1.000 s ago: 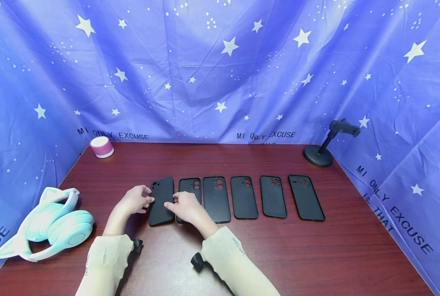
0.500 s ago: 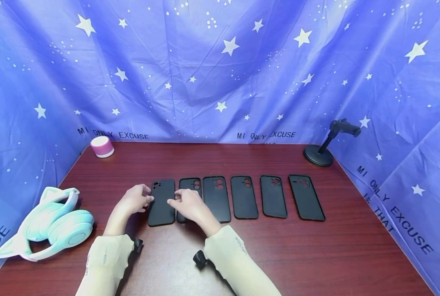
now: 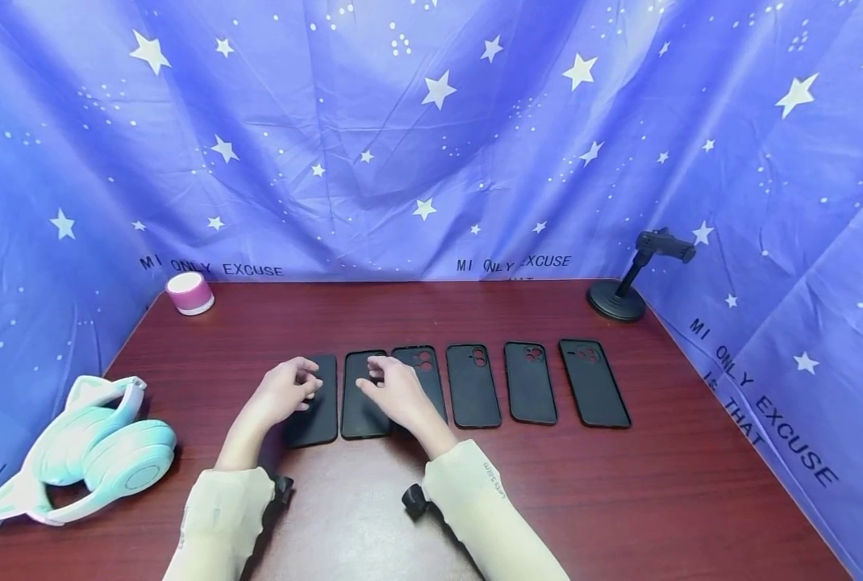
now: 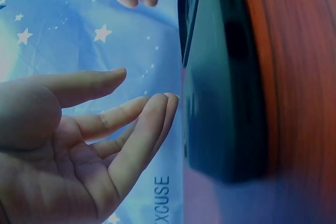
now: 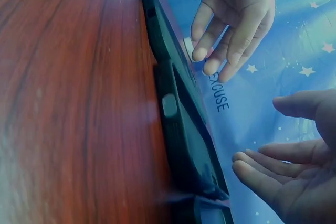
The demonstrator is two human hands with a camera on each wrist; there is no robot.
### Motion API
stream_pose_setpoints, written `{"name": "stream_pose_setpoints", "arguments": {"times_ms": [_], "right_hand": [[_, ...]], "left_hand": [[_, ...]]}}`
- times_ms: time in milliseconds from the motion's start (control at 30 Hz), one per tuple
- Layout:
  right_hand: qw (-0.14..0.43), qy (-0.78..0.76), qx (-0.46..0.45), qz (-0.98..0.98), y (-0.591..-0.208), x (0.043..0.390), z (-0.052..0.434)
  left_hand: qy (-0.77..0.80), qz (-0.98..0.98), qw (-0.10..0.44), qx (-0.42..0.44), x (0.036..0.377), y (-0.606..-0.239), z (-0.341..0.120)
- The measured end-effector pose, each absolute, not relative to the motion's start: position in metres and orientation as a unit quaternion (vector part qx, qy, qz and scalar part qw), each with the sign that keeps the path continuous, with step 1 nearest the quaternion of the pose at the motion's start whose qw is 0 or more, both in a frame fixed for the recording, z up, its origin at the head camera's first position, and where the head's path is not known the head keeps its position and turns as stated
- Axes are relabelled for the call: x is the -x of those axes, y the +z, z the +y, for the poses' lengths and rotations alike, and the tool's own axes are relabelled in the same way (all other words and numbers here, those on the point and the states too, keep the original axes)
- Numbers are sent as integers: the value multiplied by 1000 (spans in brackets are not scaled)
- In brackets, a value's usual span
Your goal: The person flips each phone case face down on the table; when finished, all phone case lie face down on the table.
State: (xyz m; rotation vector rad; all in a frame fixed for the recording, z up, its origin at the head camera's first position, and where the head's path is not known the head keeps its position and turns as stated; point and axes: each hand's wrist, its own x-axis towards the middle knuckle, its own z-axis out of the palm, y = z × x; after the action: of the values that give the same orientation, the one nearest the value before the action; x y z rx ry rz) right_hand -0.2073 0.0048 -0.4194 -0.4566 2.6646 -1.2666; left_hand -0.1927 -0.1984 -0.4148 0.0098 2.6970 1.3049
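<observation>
Six-like rows aside, several black phone cases lie side by side on the table. The leftmost phone case (image 3: 321,420) lies with its back up, its upper left part hidden by my left hand (image 3: 286,393). In the left wrist view that hand hovers over the case with fingers loosely bent and nothing between them. My right hand (image 3: 400,393) is held above the second phone case (image 3: 362,411) and the third phone case (image 3: 435,383), partly covering both. The right wrist view shows a gap between its fingers (image 5: 257,177) and the second case, whose hollow side faces up.
Farther right in the row are a fourth phone case (image 3: 473,391), a fifth (image 3: 531,387) and a sixth (image 3: 595,387). Cat-ear headphones (image 3: 105,452) lie at the left. A pink-and-white cylinder (image 3: 190,294) and a black phone stand (image 3: 616,298) stand at the back corners.
The leftmost phone case has gone from tilted to flat on the table. Both hands have come off its edges and moved right, and the head view has shifted slightly.
</observation>
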Motion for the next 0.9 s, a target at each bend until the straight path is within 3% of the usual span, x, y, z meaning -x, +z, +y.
{"name": "stream_pose_setpoints", "arguments": {"times_ms": [200, 900], "right_hand": [[44, -421, 138, 896, -422, 210, 15], [64, -364, 126, 921, -428, 210, 17]], "left_hand": [[424, 902, 80, -1, 200, -419, -182], [291, 952, 74, 60, 205, -411, -143]]}}
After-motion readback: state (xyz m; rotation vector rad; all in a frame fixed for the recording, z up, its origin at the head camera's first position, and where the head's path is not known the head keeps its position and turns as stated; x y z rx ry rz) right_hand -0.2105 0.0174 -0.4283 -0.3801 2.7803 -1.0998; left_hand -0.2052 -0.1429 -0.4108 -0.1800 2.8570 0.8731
